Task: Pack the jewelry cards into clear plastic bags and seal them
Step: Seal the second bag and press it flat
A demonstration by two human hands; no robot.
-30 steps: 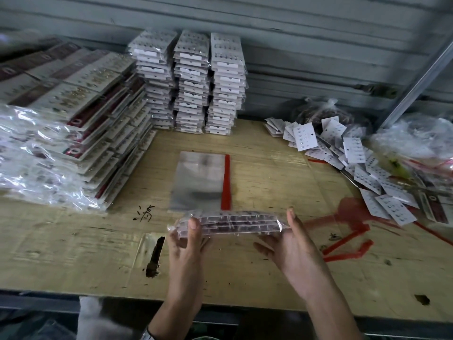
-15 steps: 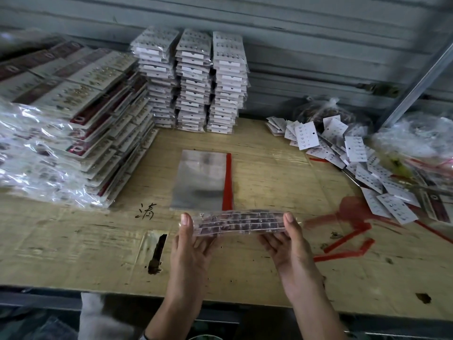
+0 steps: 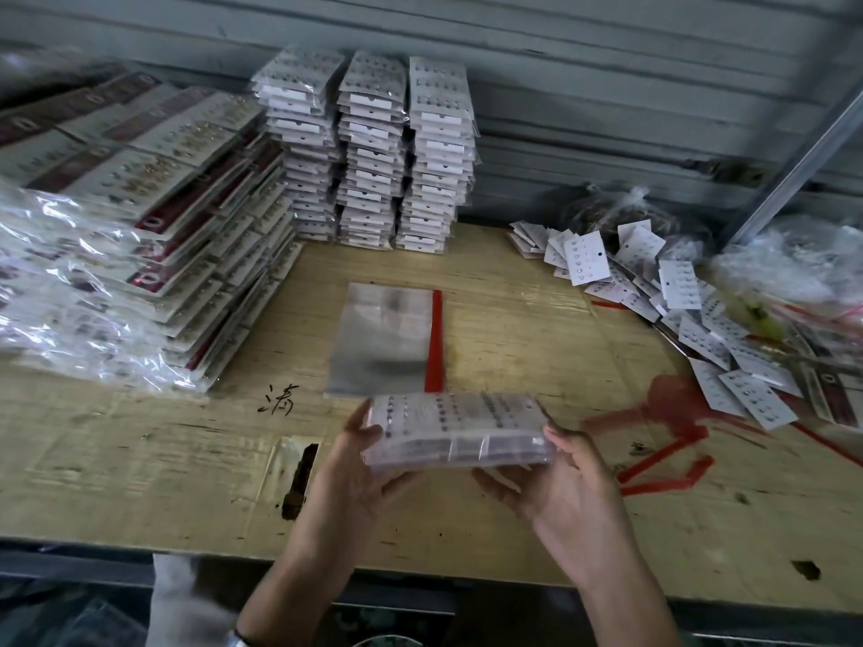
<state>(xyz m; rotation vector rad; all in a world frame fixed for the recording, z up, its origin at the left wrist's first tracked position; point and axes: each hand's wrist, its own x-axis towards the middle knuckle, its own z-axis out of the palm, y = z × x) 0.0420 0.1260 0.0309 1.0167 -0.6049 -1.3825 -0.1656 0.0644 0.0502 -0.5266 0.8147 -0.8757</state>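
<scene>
Near the table's (image 3: 140, 483) front edge, the bagged stack of cards (image 3: 455, 429) is held level: left hand (image 3: 359, 464) fingers (image 3: 364, 424) grasp its left end, right hand (image 3: 569, 488) its right, seemingly thumbs on top.

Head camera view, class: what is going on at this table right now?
A person holds a bagged pack of jewelry cards just above the wooden table, the left hand gripping its left end and the right hand its right end. An empty clear bag with a red strip lies flat just beyond. Loose cards are heaped at the right, and packed stacks stand at the back and left.
</scene>
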